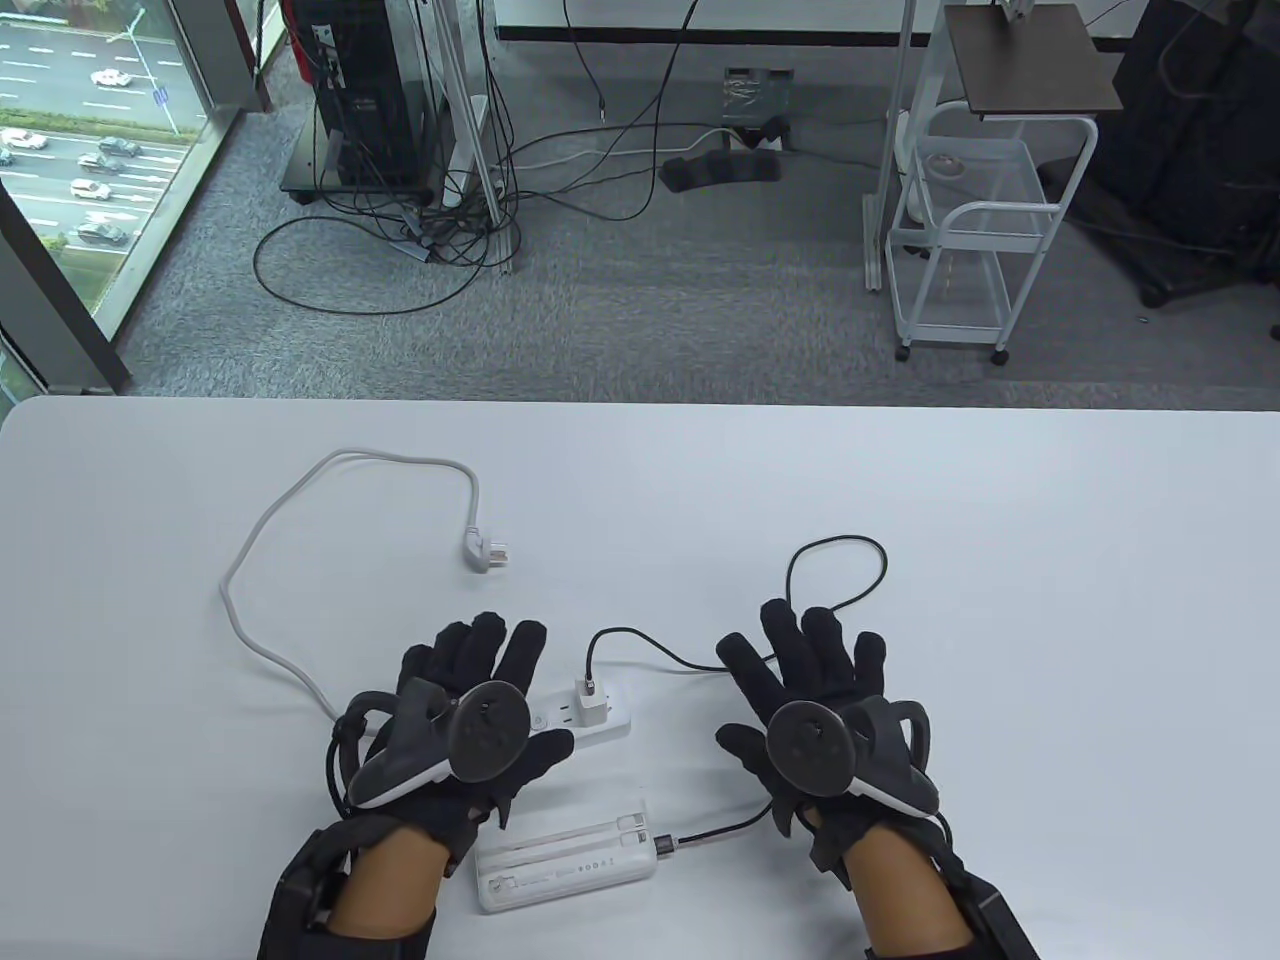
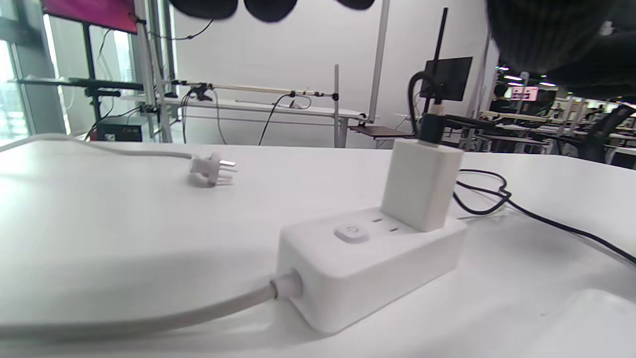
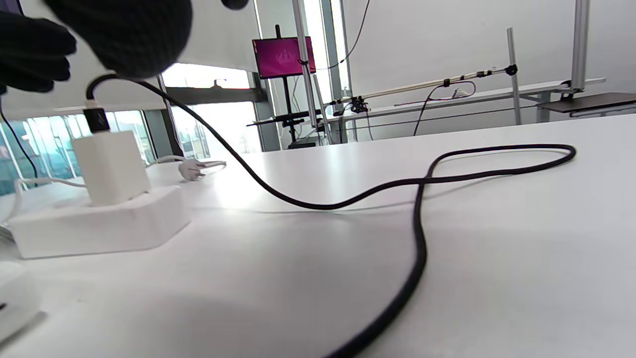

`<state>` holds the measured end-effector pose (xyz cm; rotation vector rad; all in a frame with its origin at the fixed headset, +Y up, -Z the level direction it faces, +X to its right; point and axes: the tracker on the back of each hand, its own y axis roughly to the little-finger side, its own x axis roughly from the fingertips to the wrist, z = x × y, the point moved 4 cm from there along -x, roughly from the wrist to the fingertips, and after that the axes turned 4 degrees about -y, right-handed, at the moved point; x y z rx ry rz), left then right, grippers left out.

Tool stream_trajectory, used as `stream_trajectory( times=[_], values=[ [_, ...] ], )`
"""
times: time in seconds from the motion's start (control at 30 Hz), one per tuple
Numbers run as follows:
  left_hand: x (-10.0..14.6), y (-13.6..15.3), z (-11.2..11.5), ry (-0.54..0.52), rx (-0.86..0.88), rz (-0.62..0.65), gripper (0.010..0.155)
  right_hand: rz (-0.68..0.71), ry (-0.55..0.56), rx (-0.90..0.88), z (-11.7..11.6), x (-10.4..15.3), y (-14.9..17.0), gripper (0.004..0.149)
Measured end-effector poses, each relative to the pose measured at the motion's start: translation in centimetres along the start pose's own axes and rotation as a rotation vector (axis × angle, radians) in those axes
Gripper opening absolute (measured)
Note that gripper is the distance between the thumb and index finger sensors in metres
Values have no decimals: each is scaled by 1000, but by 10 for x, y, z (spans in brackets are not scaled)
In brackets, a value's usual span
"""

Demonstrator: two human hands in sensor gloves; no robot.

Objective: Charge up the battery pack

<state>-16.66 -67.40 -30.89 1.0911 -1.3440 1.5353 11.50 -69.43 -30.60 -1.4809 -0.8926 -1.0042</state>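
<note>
Smooth white plastic forms the power strip (image 2: 367, 258), the wall charger (image 2: 422, 184) and the battery pack (image 1: 565, 865). The charging cable (image 3: 417, 238) looks matt black. Both gloves are black cloth. The desk (image 1: 1000, 560) is smooth, faintly glossy white.

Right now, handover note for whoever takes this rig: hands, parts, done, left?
Left hand: open, over the left part of the power strip, holding nothing.
Right hand: open, flat over the black cable, holding nothing.
Battery pack: near table edge, cable plugged into its right end.
Done: charger seated in strip, cable in charger.
Left: the strip's own wall plug lies loose on the table, so probably no power yet; find it an outlet.
</note>
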Motion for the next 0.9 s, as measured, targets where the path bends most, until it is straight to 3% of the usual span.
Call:
stream_trajectory(
  times=[0.23, 0.9],
  values=[
    [-3, 16, 9, 45, 12, -41, 104, -13, -47, 20, -9, -3, 1, 84],
    [-3, 9, 10, 46, -2, -13, 106, -32, -38, -14, -6, 0, 7, 83]
  ],
)
